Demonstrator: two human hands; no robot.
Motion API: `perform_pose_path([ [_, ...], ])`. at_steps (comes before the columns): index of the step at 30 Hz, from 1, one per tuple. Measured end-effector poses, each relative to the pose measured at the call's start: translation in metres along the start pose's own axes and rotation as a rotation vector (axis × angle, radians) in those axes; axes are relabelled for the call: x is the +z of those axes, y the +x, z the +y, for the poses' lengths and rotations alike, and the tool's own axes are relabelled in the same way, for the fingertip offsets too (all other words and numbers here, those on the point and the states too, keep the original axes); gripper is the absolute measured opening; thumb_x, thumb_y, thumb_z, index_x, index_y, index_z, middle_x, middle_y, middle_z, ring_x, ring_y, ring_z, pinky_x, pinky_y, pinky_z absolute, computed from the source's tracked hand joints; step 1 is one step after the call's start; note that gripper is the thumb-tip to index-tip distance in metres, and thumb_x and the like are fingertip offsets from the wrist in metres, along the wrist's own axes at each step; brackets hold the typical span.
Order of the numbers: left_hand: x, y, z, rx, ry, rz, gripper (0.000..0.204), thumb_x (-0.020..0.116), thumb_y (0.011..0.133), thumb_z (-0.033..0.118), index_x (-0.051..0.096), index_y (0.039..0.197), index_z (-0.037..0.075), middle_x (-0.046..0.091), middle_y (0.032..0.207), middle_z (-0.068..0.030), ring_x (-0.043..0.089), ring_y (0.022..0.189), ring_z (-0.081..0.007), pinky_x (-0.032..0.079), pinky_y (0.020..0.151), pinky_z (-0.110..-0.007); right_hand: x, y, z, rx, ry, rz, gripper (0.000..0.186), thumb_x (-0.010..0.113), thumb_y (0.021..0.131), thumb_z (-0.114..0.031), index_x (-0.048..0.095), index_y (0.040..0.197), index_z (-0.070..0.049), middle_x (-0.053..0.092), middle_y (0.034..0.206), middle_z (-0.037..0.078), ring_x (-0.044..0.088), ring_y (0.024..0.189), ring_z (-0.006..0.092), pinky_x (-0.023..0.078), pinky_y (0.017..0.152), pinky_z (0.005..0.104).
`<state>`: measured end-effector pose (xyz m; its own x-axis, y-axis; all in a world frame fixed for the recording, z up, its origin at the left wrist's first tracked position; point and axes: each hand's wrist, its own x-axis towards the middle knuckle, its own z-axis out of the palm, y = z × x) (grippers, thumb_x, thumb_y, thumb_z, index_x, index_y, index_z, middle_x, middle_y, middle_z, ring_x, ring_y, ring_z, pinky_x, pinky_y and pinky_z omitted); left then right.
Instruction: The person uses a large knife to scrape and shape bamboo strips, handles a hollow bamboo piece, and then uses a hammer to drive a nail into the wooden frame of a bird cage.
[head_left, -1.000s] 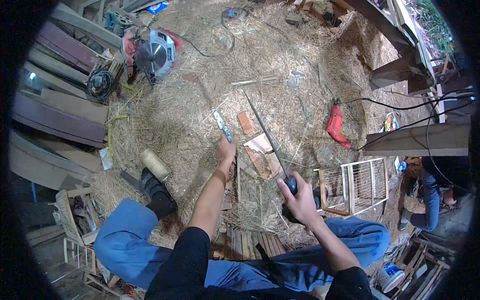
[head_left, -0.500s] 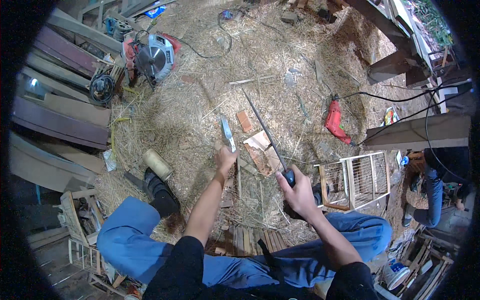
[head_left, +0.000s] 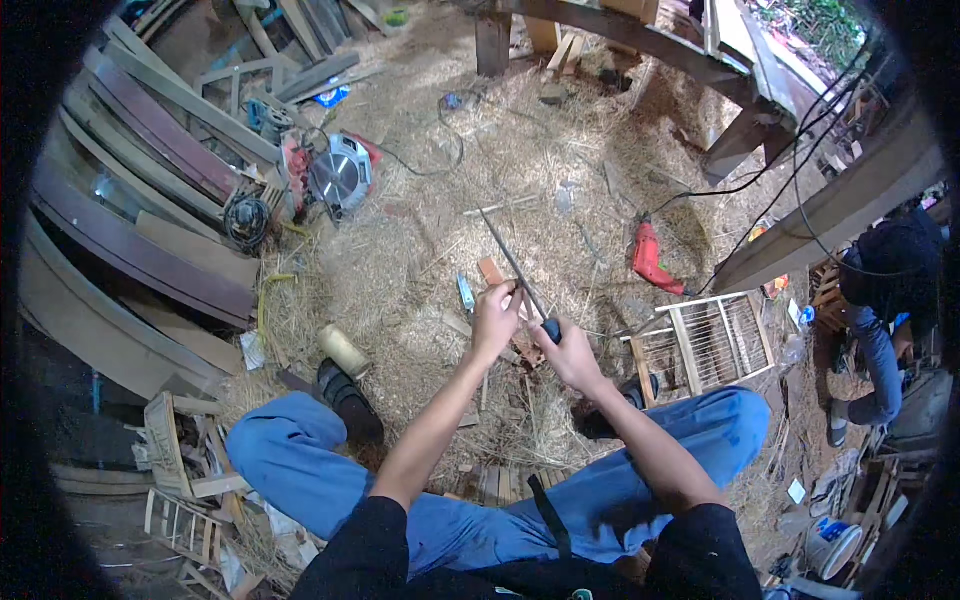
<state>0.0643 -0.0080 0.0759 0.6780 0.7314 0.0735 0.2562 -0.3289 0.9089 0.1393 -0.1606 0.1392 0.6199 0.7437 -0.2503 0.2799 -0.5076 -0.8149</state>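
Right hand (head_left: 572,358) closed round dark handle (head_left: 551,329) of thin rod tool (head_left: 504,249), which runs forward past curled left hand (head_left: 496,322), whose hold I can't tell. I judge it stiff, fairly light; grip by handle.

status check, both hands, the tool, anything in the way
Right hand gripping long thin tool by its dark handle. Left hand close to the shaft, contact unclear. Small blue-and-white item nearby; red drill farther right.

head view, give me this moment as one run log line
right hand: holding long dark-handled tool | left hand: beside that tool, contact unclear | red power drill: right side | circular saw: upper left
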Motion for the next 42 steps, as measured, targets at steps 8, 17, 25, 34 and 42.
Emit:
perform_pose_path([
  [8,-0.019,-0.019,-0.017,-0.113,-0.202,0.287,0.017,0.059,0.097,0.008,0.072,0.106,0.002,0.073,0.082,-0.0138,0.068,0.067,-0.0171,0.051,0.058,-0.030,0.023,-0.017,0.016,-0.142,-0.060,0.141,0.056,0.062,0.091,-0.054,0.064,0.098,0.001,0.062,0.069,0.018,0.061,0.064,0.0302,0.048,0.065,0.0435],
  [17,-0.032,-0.027,-0.119,-0.636,-0.817,0.537,0.031,0.059,0.099,0.016,0.045,0.119,-0.003,0.068,0.102,-0.0187,0.073,0.087,-0.0273,0.060,0.071,-0.032,0.072,0.028,0.053,0.001,-0.245,0.102,0.054,0.056,0.092,-0.049,0.058,0.116,0.000,0.068,0.100,0.026,0.065,0.096,0.0442,0.050,0.084,0.0499],
  [25,-0.008,-0.041,-0.210,-0.835,-0.675,0.234,0.019,0.048,0.100,0.017,0.050,0.117,0.007,0.066,0.111,-0.0161,0.068,0.091,-0.0256,0.054,0.076,-0.035,0.163,0.078,0.136,0.015,-0.316,0.042,0.064,0.063,0.087,-0.020,0.033,0.141,-0.004,0.062,0.107,0.032,0.062,0.096,0.0497,0.049,0.085,0.0549],
  [34,-0.025,-0.054,-0.219,-0.734,-0.489,0.097,0.026,0.061,0.095,0.022,0.059,0.112,0.003,0.062,0.081,-0.0037,0.057,0.064,-0.0134,0.046,0.051,-0.029,0.153,0.081,0.142,0.009,-0.350,0.092,0.060,0.060,0.080,-0.006,0.044,0.138,-0.007,0.055,0.116,0.028,0.060,0.100,0.0491,0.050,0.088,0.0537],
  [42,-0.039,-0.021,-0.091,-0.629,-0.690,0.060,0.033,0.054,0.100,0.026,0.055,0.124,0.004,0.070,0.105,-0.0108,0.067,0.085,-0.0157,0.050,0.065,-0.024,0.083,0.061,0.056,-0.279,-0.461,-0.085,0.052,0.067,0.083,-0.020,0.052,0.132,-0.008,0.054,0.125,0.027,0.057,0.110,0.0464,0.048,0.093,0.0518],
])
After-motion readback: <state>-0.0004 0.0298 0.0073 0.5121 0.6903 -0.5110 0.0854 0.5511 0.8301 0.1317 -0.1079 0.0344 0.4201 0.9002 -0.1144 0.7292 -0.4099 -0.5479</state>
